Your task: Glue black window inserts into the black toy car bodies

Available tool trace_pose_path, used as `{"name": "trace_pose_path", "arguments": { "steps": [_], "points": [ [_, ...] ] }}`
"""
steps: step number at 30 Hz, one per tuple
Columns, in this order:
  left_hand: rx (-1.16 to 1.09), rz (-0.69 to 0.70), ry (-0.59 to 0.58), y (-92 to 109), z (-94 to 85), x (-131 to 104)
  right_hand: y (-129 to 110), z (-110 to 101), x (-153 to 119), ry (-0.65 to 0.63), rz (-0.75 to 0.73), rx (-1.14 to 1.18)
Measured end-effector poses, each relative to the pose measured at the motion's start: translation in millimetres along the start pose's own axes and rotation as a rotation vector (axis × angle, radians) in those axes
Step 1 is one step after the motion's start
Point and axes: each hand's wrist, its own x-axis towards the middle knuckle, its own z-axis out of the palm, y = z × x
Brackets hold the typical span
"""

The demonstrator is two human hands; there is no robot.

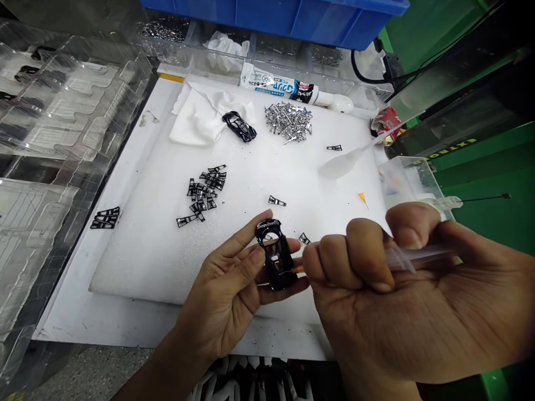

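In our left hand (236,281) we pinch a toy car (285,257), thumb on its near side and fingers spread behind and under it, above the lower part of the white foam pad (150,267). It is glossy black with rounded ends, a silvery strip across its far end, a large rounded opening below that and smaller window-like gaps farther down (which end is the front, we cannot tell). Our right hand (401,301) is curled tightly around a clear syringe (437,254), thumb pressed along it. Its orange tip (298,269) points at the car's lower right side; whether the needle touches the paint is too fine to see.

Counting up, we have two cars: this one and a second car (239,127), also black, lying against a white cloth (194,120). There is one syringe, one glue tube (278,84) and one loose orange needle (362,197) on the pad. Three small black frames (277,201) lie singly; the heap of frames (203,192) and the stack of frames (105,218) at the left edge overlap too much to count, as do the silver parts (288,121), piled beside the second car.
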Motion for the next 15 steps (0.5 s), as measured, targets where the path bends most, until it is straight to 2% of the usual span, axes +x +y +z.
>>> {"name": "trace_pose_path", "arguments": {
  "steps": [4,9,15],
  "points": [
    [0.004,0.004,-0.009,0.0,-1.6,0.3,-0.5,1.7,-0.4,0.003,-0.008,-0.009],
    [0.011,-0.002,0.006,-0.5,-1.0,0.1,-3.0,3.9,0.1,0.083,0.016,-0.001],
    [0.015,0.002,0.013,0.0,0.4,-0.6,-0.6,5.7,-0.9,0.024,0.069,-0.001]
  ]
}}
